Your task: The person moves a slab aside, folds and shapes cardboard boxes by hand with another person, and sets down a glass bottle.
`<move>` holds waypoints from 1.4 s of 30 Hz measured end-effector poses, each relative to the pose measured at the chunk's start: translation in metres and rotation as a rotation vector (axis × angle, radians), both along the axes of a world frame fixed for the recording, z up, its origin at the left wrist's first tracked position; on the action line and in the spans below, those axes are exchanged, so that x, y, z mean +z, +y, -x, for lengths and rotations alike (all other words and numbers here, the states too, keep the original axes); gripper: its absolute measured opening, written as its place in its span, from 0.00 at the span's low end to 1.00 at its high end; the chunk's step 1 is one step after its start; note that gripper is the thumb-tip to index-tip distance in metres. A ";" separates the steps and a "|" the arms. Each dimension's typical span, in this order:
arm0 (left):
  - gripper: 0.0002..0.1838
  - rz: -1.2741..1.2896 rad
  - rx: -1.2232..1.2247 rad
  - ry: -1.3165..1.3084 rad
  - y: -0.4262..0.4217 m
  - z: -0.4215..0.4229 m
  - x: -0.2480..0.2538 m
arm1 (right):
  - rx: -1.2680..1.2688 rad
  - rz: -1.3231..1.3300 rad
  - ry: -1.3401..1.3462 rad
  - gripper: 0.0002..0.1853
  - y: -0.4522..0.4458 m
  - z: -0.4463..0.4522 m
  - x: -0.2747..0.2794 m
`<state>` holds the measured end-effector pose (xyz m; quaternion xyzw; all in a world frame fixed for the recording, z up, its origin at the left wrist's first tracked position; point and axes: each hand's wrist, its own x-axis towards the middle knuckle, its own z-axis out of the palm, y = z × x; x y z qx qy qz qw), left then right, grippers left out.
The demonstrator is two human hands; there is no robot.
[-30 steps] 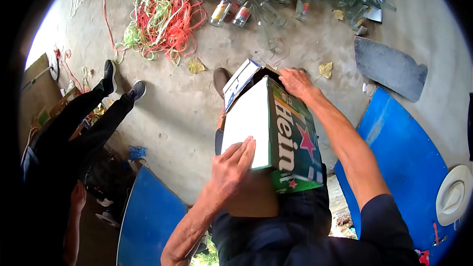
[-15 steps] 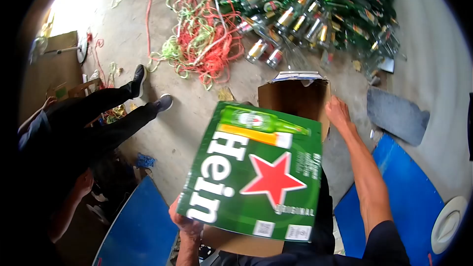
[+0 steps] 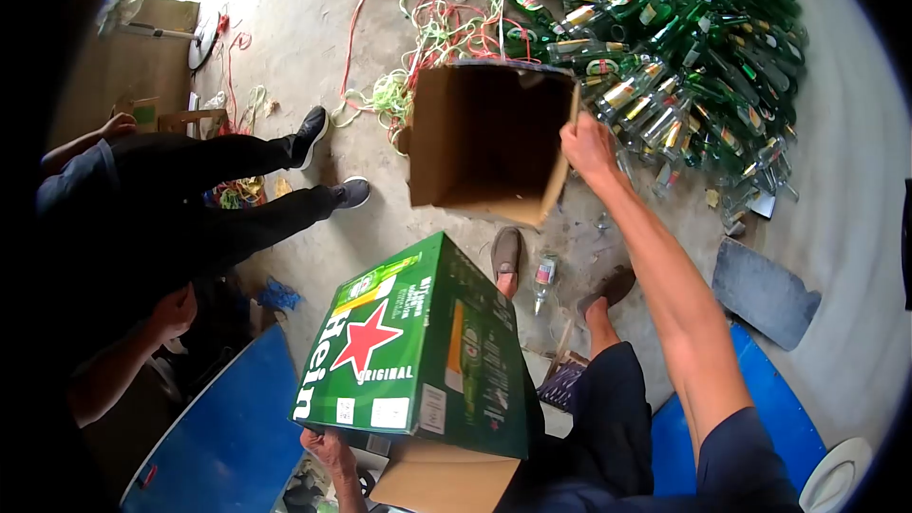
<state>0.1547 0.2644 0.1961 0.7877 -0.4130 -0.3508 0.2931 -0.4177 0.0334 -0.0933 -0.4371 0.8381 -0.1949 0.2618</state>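
Observation:
My left hand [image 3: 330, 454] grips the lower left edge of a green beer carton [image 3: 380, 351] with a red star and the white letters "Hein". That carton is tilted in front of my body, with a brown flap hanging from its near end. My right hand [image 3: 589, 147] is closed on the right edge of an open brown cardboard box [image 3: 432, 142], whose dark hollow faces me. The inside holds nothing I can make out. On the floor between my feet lies a clear glass bottle [image 3: 544, 275].
Many green bottles [image 3: 684, 47] are heaped at the upper right. Tangled red and green string [image 3: 437, 28] lies behind the open box. Another person [image 3: 190, 171] sits at the left. Blue panels [image 3: 223, 418] flank me, and a grey slab [image 3: 765, 293] lies at the right.
The open box has swung left and up in my right hand, baring the bottle and my feet. The green carton has shifted left and turned, showing its side. The camera view has shifted too.

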 end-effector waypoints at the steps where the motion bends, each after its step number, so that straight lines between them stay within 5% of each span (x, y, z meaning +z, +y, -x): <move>1: 0.09 0.004 0.027 0.002 0.002 -0.005 -0.002 | 0.012 -0.012 -0.013 0.17 -0.021 -0.011 0.007; 7: 0.10 -0.059 0.104 -0.020 0.012 -0.042 -0.013 | -0.027 -0.076 -0.128 0.21 -0.107 -0.044 -0.008; 17: 0.05 -0.091 0.313 0.025 0.005 -0.026 -0.025 | -0.092 -0.167 -0.270 0.19 -0.121 -0.061 -0.029; 28: 0.16 -0.254 0.494 -0.180 0.077 -0.034 -0.021 | -0.209 -0.196 -0.630 0.19 0.024 -0.099 -0.051; 31: 0.18 -0.277 0.600 -0.121 0.142 -0.048 -0.033 | -0.060 -0.231 -0.575 0.19 0.042 -0.112 -0.069; 35: 0.17 -0.348 0.700 -0.168 0.201 -0.043 -0.021 | 0.151 -0.410 -0.389 0.19 0.008 -0.151 -0.023; 38: 0.14 -0.318 0.746 -0.180 0.233 -0.039 -0.021 | 0.369 -0.237 -0.056 0.22 -0.010 -0.187 -0.007; 42: 0.14 -0.388 0.765 -0.242 0.259 -0.028 -0.010 | 0.443 -0.169 -0.101 0.21 -0.026 -0.225 -0.023</move>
